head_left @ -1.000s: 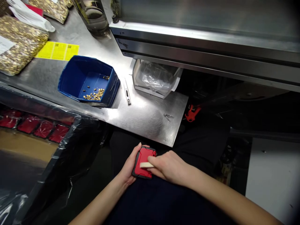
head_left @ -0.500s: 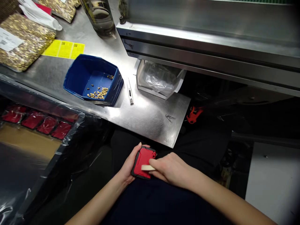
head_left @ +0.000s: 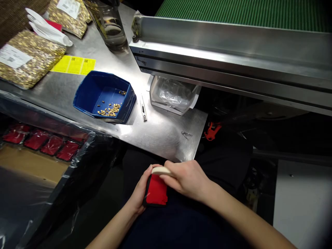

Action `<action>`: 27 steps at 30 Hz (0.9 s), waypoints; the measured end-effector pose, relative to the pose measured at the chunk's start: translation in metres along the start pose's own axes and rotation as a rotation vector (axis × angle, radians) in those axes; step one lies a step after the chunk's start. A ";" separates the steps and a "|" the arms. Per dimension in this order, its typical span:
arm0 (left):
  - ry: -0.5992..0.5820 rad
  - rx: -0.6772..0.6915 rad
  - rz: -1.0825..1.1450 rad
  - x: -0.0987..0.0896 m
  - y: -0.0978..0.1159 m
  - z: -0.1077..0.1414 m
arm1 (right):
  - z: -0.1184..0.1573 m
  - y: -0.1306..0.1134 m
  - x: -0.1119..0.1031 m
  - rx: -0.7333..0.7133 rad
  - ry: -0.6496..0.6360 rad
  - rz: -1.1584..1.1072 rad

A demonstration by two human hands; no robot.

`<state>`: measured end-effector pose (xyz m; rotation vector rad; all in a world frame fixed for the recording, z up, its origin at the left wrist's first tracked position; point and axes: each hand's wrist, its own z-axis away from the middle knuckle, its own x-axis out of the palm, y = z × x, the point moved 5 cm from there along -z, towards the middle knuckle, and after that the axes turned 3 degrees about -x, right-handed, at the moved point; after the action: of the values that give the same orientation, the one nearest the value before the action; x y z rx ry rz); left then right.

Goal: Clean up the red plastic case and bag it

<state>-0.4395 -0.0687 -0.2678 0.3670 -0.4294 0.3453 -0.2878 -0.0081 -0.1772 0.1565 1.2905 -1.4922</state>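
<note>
My left hand point(head_left: 142, 188) is closed around the left side of a red phone case point(head_left: 156, 191) with a black edge, held low over my lap. The case's small cutouts show at its lower right corner. In my right hand point(head_left: 187, 179) is a cream-coloured, flat, rounded tool point(head_left: 161, 170), gripped between thumb and fingers. The tool lies across the top end of the case; I cannot tell whether it is pressing on it. Its other end is hidden in my fist.
On the metal table point(head_left: 153, 138) are a blue bin point(head_left: 89, 90) with small brass pieces, a utility knife point(head_left: 143, 109), tiny metal pins point(head_left: 186, 135) and a white bin point(head_left: 178, 109). A green conveyor belt point(head_left: 233, 15) runs behind. Wrapped red cases point(head_left: 52, 145) lie in a lined box at left.
The phone case has been turned, its cutouts going from the upper right to the lower right. My right hand has moved the cream tool up to the top end.
</note>
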 end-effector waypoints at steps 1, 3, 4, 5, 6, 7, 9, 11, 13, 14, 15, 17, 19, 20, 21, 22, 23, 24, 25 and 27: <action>-0.021 0.050 -0.007 -0.002 0.002 0.003 | -0.001 0.007 -0.008 0.087 0.074 -0.088; -0.072 0.170 -0.041 -0.007 0.007 0.008 | -0.007 0.024 -0.015 0.249 0.177 -0.201; -0.090 0.231 -0.067 -0.009 0.010 0.010 | -0.014 0.032 -0.015 0.294 0.200 -0.214; -0.096 0.286 -0.097 -0.011 0.013 0.012 | -0.021 0.039 -0.014 0.313 0.212 -0.206; -0.086 0.335 -0.127 -0.015 0.016 0.014 | -0.029 0.045 -0.014 0.320 0.220 -0.189; -0.070 0.377 -0.157 -0.018 0.020 0.016 | -0.035 0.052 -0.014 0.327 0.237 -0.172; -0.041 0.422 -0.202 -0.024 0.025 0.019 | -0.038 0.067 -0.022 0.348 0.309 -0.117; -0.014 0.421 -0.200 -0.029 0.028 0.021 | -0.025 0.087 -0.036 0.367 0.370 0.038; 0.013 0.399 -0.150 -0.033 0.029 0.023 | -0.004 0.115 -0.051 0.376 0.341 0.322; 0.028 0.387 -0.116 -0.034 0.029 0.023 | 0.008 0.132 -0.057 0.387 0.293 0.515; 0.041 0.373 -0.085 -0.035 0.029 0.024 | 0.020 0.152 -0.062 0.409 0.274 0.587; 0.056 0.343 -0.050 -0.035 0.028 0.024 | 0.038 0.193 -0.066 0.415 0.215 0.663; 0.056 0.332 -0.058 -0.034 0.028 0.024 | 0.044 0.228 -0.064 0.386 0.152 0.706; 0.053 0.333 -0.073 -0.034 0.028 0.024 | 0.044 0.242 -0.062 0.365 0.124 0.728; 0.052 0.336 -0.088 -0.033 0.028 0.025 | 0.041 0.254 -0.060 0.339 0.102 0.748; 0.053 0.339 -0.099 -0.032 0.028 0.025 | 0.038 0.263 -0.058 0.308 0.084 0.767; 0.055 0.340 -0.104 -0.031 0.027 0.025 | 0.034 0.270 -0.057 0.273 0.070 0.784; 0.058 0.338 -0.105 -0.031 0.027 0.024 | 0.031 0.275 -0.055 0.237 0.059 0.799; 0.062 0.336 -0.102 -0.030 0.026 0.024 | 0.028 0.279 -0.054 0.201 0.052 0.812; 0.068 0.333 -0.098 -0.030 0.026 0.024 | 0.026 0.284 -0.054 0.144 0.046 0.830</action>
<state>-0.4838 -0.0633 -0.2539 0.6971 -0.2856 0.3324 -0.0364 0.0618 -0.3044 0.7295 0.9637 -0.8566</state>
